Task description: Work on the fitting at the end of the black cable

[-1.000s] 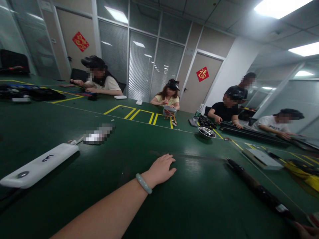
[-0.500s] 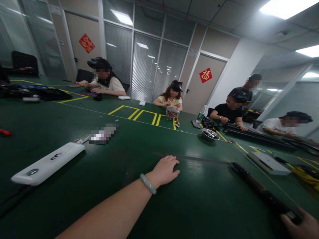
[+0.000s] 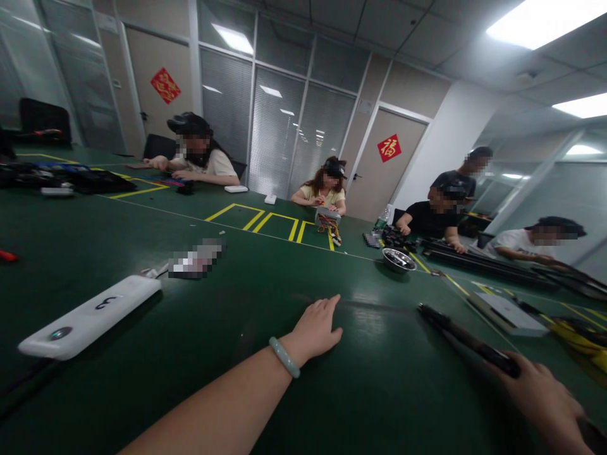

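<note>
My left hand [image 3: 317,330], with a pale green bangle on its wrist, rests on the green table [image 3: 265,278] with its index finger and thumb apart and nothing held. At the lower right, my right hand [image 3: 538,385] is closed around the rear end of a long black tool [image 3: 467,340]. The tool's narrow tip points up and left, toward the table's middle. What kind of tool it is cannot be made out. To the left lies a white power bank [image 3: 95,316] marked 3, with a cable leading toward a blurred-out object [image 3: 194,258].
A metal bowl [image 3: 399,260] stands beyond my hands, near a bottle [image 3: 383,217] and black parts. A silver-white box [image 3: 509,314] lies at the right beside yellow straps [image 3: 581,338]. Several people are around the far side; one is near a grey box with wires [image 3: 328,218].
My right hand has come further into view, moving left with the black tool. My left index finger now stretches out more. A co-worker's hand has moved toward the black parts near the bottle.
</note>
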Tool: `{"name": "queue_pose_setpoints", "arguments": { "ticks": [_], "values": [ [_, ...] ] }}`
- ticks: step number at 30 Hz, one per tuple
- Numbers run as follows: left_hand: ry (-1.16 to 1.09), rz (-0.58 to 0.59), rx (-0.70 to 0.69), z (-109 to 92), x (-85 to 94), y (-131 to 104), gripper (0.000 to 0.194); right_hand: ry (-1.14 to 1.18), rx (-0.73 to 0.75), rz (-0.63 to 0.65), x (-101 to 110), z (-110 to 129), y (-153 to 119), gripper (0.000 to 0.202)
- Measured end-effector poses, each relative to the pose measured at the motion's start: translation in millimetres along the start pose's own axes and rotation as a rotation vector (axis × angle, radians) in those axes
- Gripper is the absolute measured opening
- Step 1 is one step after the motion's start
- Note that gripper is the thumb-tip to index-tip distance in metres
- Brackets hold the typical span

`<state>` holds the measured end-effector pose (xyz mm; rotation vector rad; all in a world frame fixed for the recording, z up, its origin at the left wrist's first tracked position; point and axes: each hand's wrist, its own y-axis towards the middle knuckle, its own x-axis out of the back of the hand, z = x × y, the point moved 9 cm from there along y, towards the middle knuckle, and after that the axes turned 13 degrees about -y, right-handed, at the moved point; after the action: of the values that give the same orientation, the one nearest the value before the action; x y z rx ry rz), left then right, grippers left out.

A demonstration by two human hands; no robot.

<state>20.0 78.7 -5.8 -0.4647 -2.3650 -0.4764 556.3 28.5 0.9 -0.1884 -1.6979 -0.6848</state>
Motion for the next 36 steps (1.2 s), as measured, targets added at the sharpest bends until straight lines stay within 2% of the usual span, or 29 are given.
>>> {"name": "queue_pose_setpoints", "arguments": {
  "ticks": [2, 5, 9, 12, 14, 16, 19, 23, 28, 30, 33, 36],
  "values": [
    [-0.006, -0.041, -0.007, -1.6, 4.2, 0.1, 0.077, 0.013, 0.086, 0.007, 12.3, 41.6, -2.4, 0.054],
    [-0.001, -0.115, -0.060, -10.3, 13.4, -1.4, 0.076, 0.059, 0.248, 0.034, 25.5, 121.1, -17.7, 0.052],
    [0.059, -0.219, -0.220, -33.6, 22.7, -5.7, 0.067, 0.212, 0.431, 0.050, 44.1, 235.4, -59.5, 0.043],
    [0.109, -0.251, -0.300, -44.4, 22.1, -6.9, 0.059, 0.337, 0.540, 0.052, 61.2, 309.2, -97.8, 0.038],
    [0.128, -0.256, -0.316, -45.7, 20.4, -5.9, 0.052, 0.402, 0.594, 0.076, 69.7, 346.5, -120.7, 0.037],
    [0.135, -0.258, -0.316, -44.9, 19.4, -4.5, 0.044, 0.429, 0.634, 0.097, 75.4, 373.1, -138.8, 0.041],
    [0.130, -0.270, -0.303, -43.8, 20.4, -3.5, 0.036, 0.454, 0.654, 0.106, 80.3, 393.8, -154.8, 0.040],
    [0.090, -0.243, -0.270, -44.1, 20.5, -3.1, 0.035, 0.455, 0.686, 0.143, 80.9, 405.9, -165.5, 0.042],
    [0.077, -0.194, -0.219, -39.4, 18.8, -2.0, 0.038, 0.454, 0.890, 0.189, 95.7, 413.7, -181.3, 0.052],
    [0.093, -0.181, -0.211, -36.8, 17.6, -1.6, 0.041, 0.422, 0.905, 0.214, 102.5, 403.0, -181.0, 0.061],
    [0.131, -0.165, -0.219, -34.2, 15.1, -1.5, 0.050, 0.264, 0.791, 0.252, 104.4, 365.9, -169.4, 0.067],
    [0.179, -0.117, -0.222, -32.0, 9.4, -0.6, 0.062, 0.087, 0.706, 0.321, 98.0, 322.8, -160.8, 0.051]
  ]
}}
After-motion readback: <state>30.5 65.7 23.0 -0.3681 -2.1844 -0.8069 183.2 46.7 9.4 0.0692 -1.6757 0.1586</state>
